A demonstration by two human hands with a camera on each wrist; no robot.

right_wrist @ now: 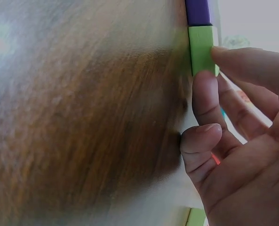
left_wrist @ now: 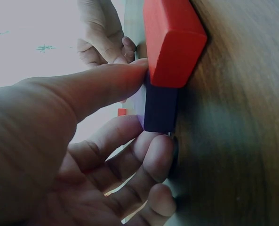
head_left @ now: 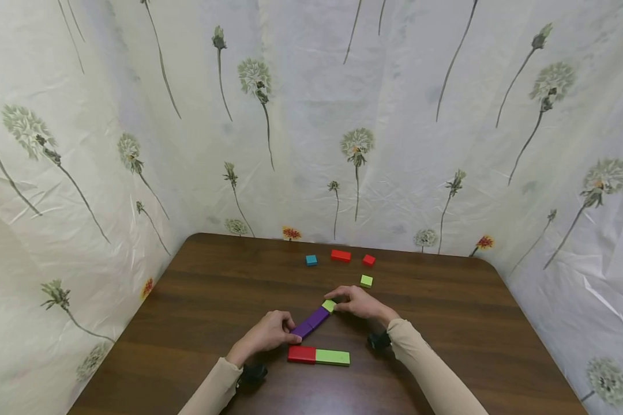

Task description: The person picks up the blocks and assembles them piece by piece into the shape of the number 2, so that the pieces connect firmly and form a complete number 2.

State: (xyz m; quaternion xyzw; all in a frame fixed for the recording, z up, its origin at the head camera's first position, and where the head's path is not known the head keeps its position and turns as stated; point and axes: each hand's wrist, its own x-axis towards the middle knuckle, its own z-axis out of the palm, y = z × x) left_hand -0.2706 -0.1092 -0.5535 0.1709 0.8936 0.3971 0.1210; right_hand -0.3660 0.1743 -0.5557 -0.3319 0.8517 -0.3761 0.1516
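Observation:
A slanting row on the brown table (head_left: 228, 282) is made of two purple blocks (head_left: 318, 317) and a small light-green block (head_left: 329, 306) at its far end. My left hand (head_left: 270, 331) grips the near end of the row, thumb and fingers at the sides of the nearer purple block (left_wrist: 160, 109). At the other end, my right hand (head_left: 360, 302) pinches the green block (right_wrist: 203, 49), which sits end to end with a purple one. Closer to me, a red block (head_left: 301, 354) and a longer green block (head_left: 333, 357) lie end to end in a straight line.
Toward the back of the table lie a small blue block (head_left: 311, 260), a longer red block (head_left: 340, 255) and a small red block (head_left: 368, 260). Another small green block (head_left: 366, 280) lies beyond my right hand. A flower-printed curtain (head_left: 306, 115) hangs behind the table.

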